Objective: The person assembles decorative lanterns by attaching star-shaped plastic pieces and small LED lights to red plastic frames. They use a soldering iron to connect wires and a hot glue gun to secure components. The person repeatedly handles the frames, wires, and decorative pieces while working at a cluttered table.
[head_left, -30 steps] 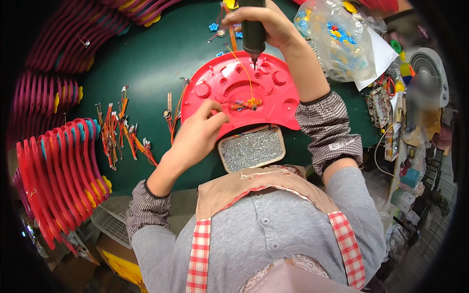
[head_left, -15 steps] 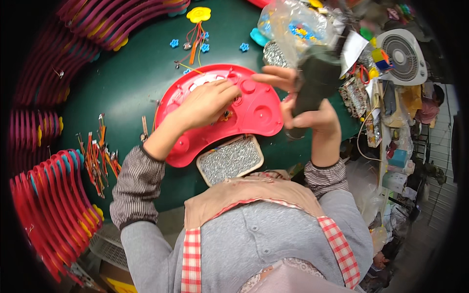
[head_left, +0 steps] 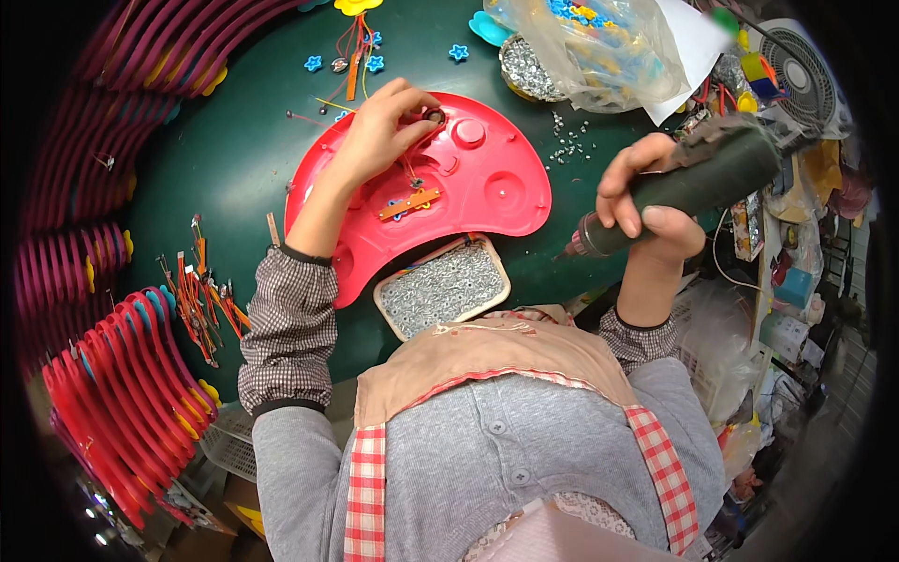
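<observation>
While the dark green round table (head_left: pixel 234 169) fills the upper left of the frame, I see the red crescent-shaped moulded plastic shell (head_left: pixel 487 187) lying flat at centre, hollow side up. I judge it light and fairly stiff but thin, so it would flex if lifted by one tip; its thick outer rim looks like the safest hold. Right of centre, my right hand (head_left: pixel 646 201) has its fingers wrapped tight around the dark grey cylindrical powered screwdriver (head_left: pixel 693 183), which is raised off the table and probably the heaviest thing here, with a grippy barrel. Just below the shell sits the shallow rectangular tray of small silver screws (head_left: pixel 442 286), loose and easily spilled. On the shell's upper left, my left hand (head_left: pixel 375 136) pinches a small dark ring-like part (head_left: pixel 434 115) between thumb and fingertips. Near it lies a small orange strip circuit board (head_left: pixel 409 203) with thin wires, fragile.
</observation>
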Available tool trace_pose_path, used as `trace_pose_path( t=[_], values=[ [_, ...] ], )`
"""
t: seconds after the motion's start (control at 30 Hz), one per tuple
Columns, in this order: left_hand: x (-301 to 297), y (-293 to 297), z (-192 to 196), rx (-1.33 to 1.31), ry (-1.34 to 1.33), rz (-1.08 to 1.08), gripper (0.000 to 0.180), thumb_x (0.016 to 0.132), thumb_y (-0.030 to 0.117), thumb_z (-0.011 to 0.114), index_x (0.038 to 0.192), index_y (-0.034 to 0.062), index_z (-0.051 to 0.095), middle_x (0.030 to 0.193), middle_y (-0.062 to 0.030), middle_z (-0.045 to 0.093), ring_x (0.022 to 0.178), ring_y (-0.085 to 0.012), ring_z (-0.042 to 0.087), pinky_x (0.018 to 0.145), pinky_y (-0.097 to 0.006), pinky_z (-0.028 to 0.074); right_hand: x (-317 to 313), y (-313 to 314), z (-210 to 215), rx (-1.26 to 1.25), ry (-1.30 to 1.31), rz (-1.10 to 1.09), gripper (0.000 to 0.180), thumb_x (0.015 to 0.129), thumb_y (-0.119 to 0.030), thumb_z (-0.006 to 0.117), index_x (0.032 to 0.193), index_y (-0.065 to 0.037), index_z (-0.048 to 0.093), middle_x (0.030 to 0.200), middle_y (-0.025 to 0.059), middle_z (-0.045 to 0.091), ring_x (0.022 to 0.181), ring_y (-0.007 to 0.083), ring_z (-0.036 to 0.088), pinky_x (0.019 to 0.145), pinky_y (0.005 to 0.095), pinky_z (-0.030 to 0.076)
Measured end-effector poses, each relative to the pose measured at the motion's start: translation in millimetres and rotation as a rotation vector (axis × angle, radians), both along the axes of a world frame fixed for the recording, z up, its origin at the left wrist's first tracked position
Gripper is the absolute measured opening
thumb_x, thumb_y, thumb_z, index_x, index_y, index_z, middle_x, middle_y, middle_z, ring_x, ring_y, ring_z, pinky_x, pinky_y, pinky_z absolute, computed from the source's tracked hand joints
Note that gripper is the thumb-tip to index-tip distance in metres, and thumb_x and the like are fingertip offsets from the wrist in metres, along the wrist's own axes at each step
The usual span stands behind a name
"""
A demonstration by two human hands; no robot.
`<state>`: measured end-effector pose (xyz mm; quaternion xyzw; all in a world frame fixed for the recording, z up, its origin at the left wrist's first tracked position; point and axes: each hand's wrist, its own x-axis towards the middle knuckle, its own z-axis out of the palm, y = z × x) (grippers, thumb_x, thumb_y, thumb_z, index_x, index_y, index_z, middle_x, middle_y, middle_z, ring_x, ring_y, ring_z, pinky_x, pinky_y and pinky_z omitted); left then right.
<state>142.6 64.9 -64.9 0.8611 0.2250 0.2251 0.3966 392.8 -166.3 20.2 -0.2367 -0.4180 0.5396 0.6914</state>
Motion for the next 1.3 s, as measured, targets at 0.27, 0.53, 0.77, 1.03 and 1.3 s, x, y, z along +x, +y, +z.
trace_pose_path(
  t=[0.27, 0.53, 0.77, 1.03, 1.3],
  values=[
    [-0.5, -19.3, -10.2, 0.156, -0.066, 0.124, 0.021, 0.09, 0.01, 0.077, 0.109, 0.0011, 0.076, 0.096, -0.01, 0.066, 0.09, -0.0242, 0.065, 0.077, -0.035, 0.054, -0.3, 28.9, -11.6, 0.315, -0.238, -0.628, 0.045, 0.085, 0.0, 0.055, 0.129, 0.002, 0.045, 0.082, 0.0148, 0.062, 0.073, 0.0264, 0.063, 0.081, 0.0487, 0.056],
    [8.6, -33.1, -4.8, 0.358, 0.068, 0.278, 0.012, 0.086, 0.014, 0.08, 0.094, 0.0047, 0.079, 0.092, -0.005, 0.068, 0.088, -0.0245, 0.065, 0.076, -0.038, 0.054, 24.9, 104.9, -46.4, 0.295, -0.51, -0.946, 0.041, 0.085, 0.002, 0.059, 0.124, 0.007, 0.046, 0.076, 0.0164, 0.064, 0.07, 0.0277, 0.065, 0.078, 0.0464, 0.059],
    [9.7, -48.7, -18.1, 0.299, -0.04, 0.357, 0.015, 0.086, 0.015, 0.08, 0.095, 0.005, 0.077, 0.093, -0.0052, 0.068, 0.088, -0.0241, 0.065, 0.078, -0.037, 0.048, 16.6, 103.2, -49.4, 0.203, -0.414, -0.998, 0.039, 0.085, 0.006, 0.065, 0.122, 0.007, 0.051, 0.078, 0.0116, 0.068, 0.069, 0.0188, 0.066, 0.07, 0.0349, 0.058],
    [22.4, -55.1, 12.2, 0.115, -0.156, 0.181, 0.023, 0.086, 0.017, 0.08, 0.104, 0.0028, 0.075, 0.094, -0.0091, 0.07, 0.091, -0.0267, 0.064, 0.082, -0.038, 0.05, -12.3, 68.3, -6.1, 0.36, -0.253, -0.676, 0.052, 0.087, -0.001, 0.051, 0.138, -0.004, 0.047, 0.08, 0.014, 0.059, 0.067, 0.0249, 0.059, 0.075, 0.0489, 0.053],
    [33.5, -68.4, 19.0, -0.236, -0.227, -0.074, 0.014, 0.092, 0.01, 0.074, 0.103, 0.0015, 0.071, 0.088, -0.0114, 0.067, 0.074, -0.0242, 0.064, 0.067, -0.035, 0.052, -38.5, 54.5, 1.4, 0.363, -0.142, -0.493, 0.05, 0.089, -0.006, 0.052, 0.139, -0.007, 0.048, 0.082, 0.0107, 0.061, 0.068, 0.0218, 0.058, 0.078, 0.0452, 0.051]
  ],
)
